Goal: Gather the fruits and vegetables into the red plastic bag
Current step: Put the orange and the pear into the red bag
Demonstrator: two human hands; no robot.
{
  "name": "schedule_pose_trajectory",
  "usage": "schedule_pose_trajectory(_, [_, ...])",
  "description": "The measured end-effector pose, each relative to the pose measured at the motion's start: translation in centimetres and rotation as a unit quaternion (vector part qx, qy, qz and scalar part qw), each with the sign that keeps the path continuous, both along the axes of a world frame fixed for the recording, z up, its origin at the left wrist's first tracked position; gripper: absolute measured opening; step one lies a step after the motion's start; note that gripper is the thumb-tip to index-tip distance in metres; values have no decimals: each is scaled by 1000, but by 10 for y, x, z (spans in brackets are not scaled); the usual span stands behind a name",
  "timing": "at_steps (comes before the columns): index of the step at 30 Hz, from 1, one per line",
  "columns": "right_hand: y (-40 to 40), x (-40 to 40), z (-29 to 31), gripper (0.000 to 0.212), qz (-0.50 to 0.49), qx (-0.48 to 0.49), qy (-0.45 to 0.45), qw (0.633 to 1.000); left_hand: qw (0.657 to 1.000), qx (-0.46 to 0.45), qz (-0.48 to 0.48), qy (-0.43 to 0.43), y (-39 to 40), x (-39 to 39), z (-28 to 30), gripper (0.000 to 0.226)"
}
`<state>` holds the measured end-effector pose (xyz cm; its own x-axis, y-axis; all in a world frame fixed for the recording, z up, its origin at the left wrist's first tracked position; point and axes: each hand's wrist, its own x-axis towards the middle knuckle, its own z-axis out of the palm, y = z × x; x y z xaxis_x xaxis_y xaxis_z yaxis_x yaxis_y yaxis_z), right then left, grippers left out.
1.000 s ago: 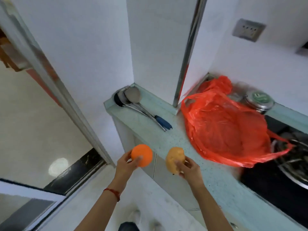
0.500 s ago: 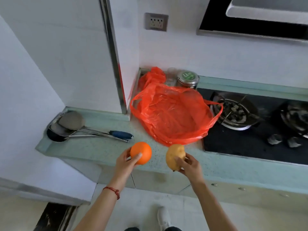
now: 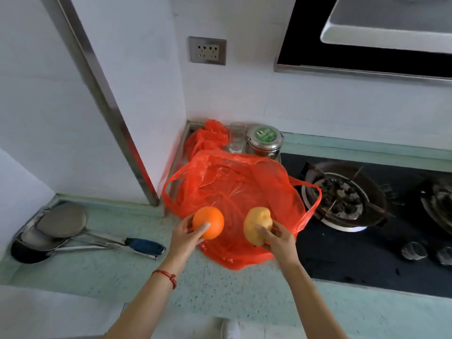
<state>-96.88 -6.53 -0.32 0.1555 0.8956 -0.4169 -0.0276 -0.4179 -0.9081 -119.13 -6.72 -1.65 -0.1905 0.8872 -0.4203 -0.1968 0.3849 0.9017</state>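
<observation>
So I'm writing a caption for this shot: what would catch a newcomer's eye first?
First the red plastic bag, lying crumpled on the green counter in the corner beside the black stove. Just in front of it, the left hand holds an orange and the right hand holds a yellowish potato, both raised over the bag's near edge.

A pale green speckled worktop (image 3: 102,270) carried metal ladles and a skimmer (image 3: 61,220), one with a blue handle (image 3: 144,244). A clear glass (image 3: 236,137) stood just beside a steel tin (image 3: 265,141) with what looked like a green label. A black gas hob (image 3: 347,255) lay to the right, a wall socket (image 3: 207,50) above.
</observation>
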Motion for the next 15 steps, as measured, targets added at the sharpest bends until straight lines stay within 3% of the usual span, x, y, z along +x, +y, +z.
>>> schedule_pose_trajectory(3, [38, 11, 0, 47, 18, 5, -26, 999, 1000, 1, 6, 0, 32, 14, 1, 69])
schedule_pose_trajectory(7, [81, 17, -5, 49, 22, -2, -49, 999, 1000, 5, 10, 19, 72, 32, -1, 38])
schedule_pose_trajectory(15, [143, 19, -28, 60, 23, -49, -89, 995, 998, 8, -18, 58, 145, 51, -12, 63])
